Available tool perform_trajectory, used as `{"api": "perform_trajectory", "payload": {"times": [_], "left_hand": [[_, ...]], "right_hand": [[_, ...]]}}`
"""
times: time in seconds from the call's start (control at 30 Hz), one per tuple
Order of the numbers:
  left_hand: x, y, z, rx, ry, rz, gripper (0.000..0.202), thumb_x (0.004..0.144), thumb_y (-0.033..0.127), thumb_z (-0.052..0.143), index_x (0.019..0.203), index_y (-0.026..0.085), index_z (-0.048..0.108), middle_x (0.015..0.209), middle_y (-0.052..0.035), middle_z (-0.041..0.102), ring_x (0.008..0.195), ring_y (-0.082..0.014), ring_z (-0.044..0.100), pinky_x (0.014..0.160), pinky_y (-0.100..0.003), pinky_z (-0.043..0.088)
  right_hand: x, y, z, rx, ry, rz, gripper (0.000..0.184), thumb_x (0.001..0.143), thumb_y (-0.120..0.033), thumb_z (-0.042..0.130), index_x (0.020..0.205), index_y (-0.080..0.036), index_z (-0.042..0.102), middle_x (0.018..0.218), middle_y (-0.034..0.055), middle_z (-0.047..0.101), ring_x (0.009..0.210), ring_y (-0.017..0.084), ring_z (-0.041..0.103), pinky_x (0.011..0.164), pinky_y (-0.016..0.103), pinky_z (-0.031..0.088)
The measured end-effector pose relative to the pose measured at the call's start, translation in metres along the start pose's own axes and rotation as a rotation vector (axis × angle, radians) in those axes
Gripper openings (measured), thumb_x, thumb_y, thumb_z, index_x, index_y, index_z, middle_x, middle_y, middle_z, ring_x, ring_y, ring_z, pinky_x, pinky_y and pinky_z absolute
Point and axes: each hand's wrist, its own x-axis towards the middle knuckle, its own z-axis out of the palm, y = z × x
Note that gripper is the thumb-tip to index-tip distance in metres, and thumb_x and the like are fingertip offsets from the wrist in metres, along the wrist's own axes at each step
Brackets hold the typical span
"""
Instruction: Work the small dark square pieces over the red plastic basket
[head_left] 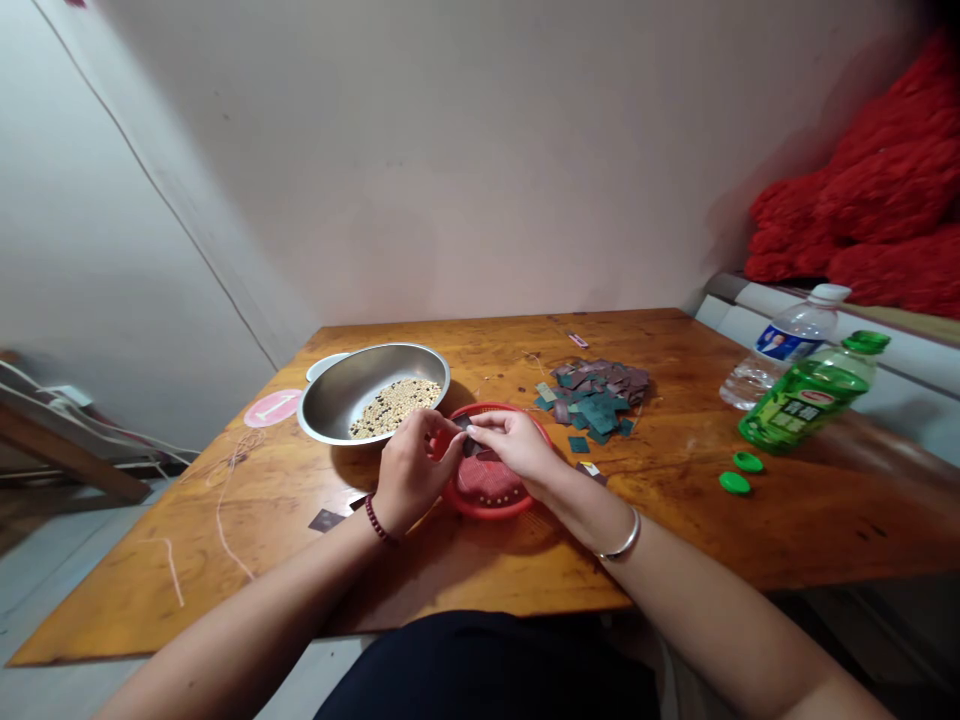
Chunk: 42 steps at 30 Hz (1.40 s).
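Note:
Over a red plastic basket [480,513], my two hands meet at the fingertips. A small dark square piece of sheet [472,447] is pinched between the thumb and fingers of my right hand [517,446]. My left hand [417,465] is closed, thumb against forefinger, right beside that piece; what its fingertips hold is too small to make out. Several pale beads [502,498] lie on the red bottom of the basket. A steel bowl [330,400], just left of the basket, holds many pale and dark beads [397,405].
To the right lies a heap of dark brown and green squares [600,395]. Beyond it stand a clear bottle [784,345] and a green bottle [814,400], near two green caps [735,483]. A pink disc [272,408] and loose threads [221,510] are at left; a wall [487,200] rises behind.

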Motion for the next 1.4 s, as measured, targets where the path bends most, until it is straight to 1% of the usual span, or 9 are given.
{"api": "perform_trajectory", "payload": {"times": [0.33,0.53,0.7,0.87,0.93,1.03,1.13,1.3,1.4], "left_hand": [[0.0011,0.002,-0.0012,-0.02,-0.032,-0.021,0.022,0.077,0.03,0.062,0.082,0.021,0.042,0.079,0.0012,0.065,0.059,-0.0092,0.054,0.056,-0.023,0.044],[0.0019,0.0019,-0.0031,0.018,-0.009,-0.021,0.019,0.078,0.03,0.06,0.081,0.021,0.043,0.083,-0.0011,0.065,0.066,-0.0124,0.057,0.058,-0.025,0.044],[-0.0004,0.0022,-0.0011,0.054,-0.053,-0.014,0.022,0.079,0.031,0.059,0.077,0.022,0.039,0.082,-0.0006,0.064,0.07,-0.0135,0.058,0.061,-0.026,0.044],[0.0002,0.0026,-0.0011,0.074,-0.009,-0.034,0.021,0.078,0.031,0.06,0.077,0.022,0.041,0.08,0.0001,0.064,0.067,-0.013,0.056,0.058,-0.025,0.043],[0.0002,0.0034,-0.0013,0.073,-0.021,-0.014,0.021,0.078,0.03,0.06,0.077,0.022,0.04,0.08,0.0002,0.064,0.067,-0.0129,0.056,0.058,-0.025,0.042],[0.0002,0.0038,-0.0011,0.104,-0.034,0.01,0.022,0.079,0.03,0.06,0.075,0.021,0.04,0.079,0.0002,0.064,0.066,-0.013,0.057,0.057,-0.025,0.041],[0.001,0.003,-0.001,0.144,-0.005,-0.011,0.022,0.079,0.031,0.059,0.075,0.021,0.04,0.078,0.0005,0.063,0.065,-0.0132,0.056,0.056,-0.025,0.039],[0.0017,0.0034,-0.0015,0.152,-0.061,-0.018,0.02,0.08,0.031,0.058,0.077,0.021,0.041,0.08,0.0011,0.064,0.067,-0.0125,0.056,0.058,-0.024,0.04],[0.0017,0.0038,-0.0019,0.162,-0.062,-0.046,0.018,0.08,0.032,0.057,0.079,0.021,0.043,0.081,0.0011,0.064,0.068,-0.0122,0.056,0.058,-0.024,0.04]], "right_hand": [[0.0027,0.0038,-0.0013,-0.001,0.011,-0.008,0.02,0.063,-0.026,0.073,0.079,-0.014,0.069,0.077,0.0041,0.069,0.067,0.012,0.063,0.069,0.028,0.053],[0.002,0.0039,-0.0013,0.004,-0.021,-0.005,0.022,0.063,-0.028,0.073,0.081,-0.014,0.069,0.077,0.0036,0.069,0.067,0.012,0.063,0.07,0.027,0.053],[0.0027,0.0056,-0.0012,-0.014,0.007,0.014,0.021,0.062,-0.026,0.074,0.078,-0.014,0.069,0.075,0.0038,0.069,0.066,0.012,0.063,0.066,0.027,0.052],[0.0026,0.0063,-0.0019,-0.005,0.005,0.017,0.02,0.065,-0.025,0.072,0.08,-0.013,0.069,0.073,0.003,0.068,0.063,0.01,0.061,0.061,0.022,0.05],[0.0023,0.0063,-0.0023,-0.003,-0.004,0.01,0.018,0.066,-0.024,0.071,0.08,-0.013,0.069,0.073,0.0029,0.068,0.062,0.009,0.061,0.06,0.021,0.049],[0.0022,0.0066,-0.0028,-0.007,0.001,0.009,0.017,0.066,-0.024,0.07,0.079,-0.013,0.069,0.075,0.0038,0.068,0.064,0.01,0.062,0.061,0.021,0.049],[0.003,0.0075,-0.0031,-0.017,0.014,0.006,0.018,0.066,-0.024,0.07,0.081,-0.014,0.069,0.076,0.004,0.068,0.064,0.01,0.062,0.062,0.023,0.05],[0.0042,0.0094,-0.0037,-0.022,-0.001,0.0,0.019,0.065,-0.025,0.071,0.079,-0.013,0.069,0.073,0.0036,0.068,0.062,0.01,0.061,0.062,0.023,0.049],[0.0038,0.009,-0.004,-0.028,0.0,-0.002,0.022,0.064,-0.027,0.072,0.08,-0.012,0.069,0.074,0.0043,0.068,0.063,0.01,0.061,0.061,0.022,0.049]]}}
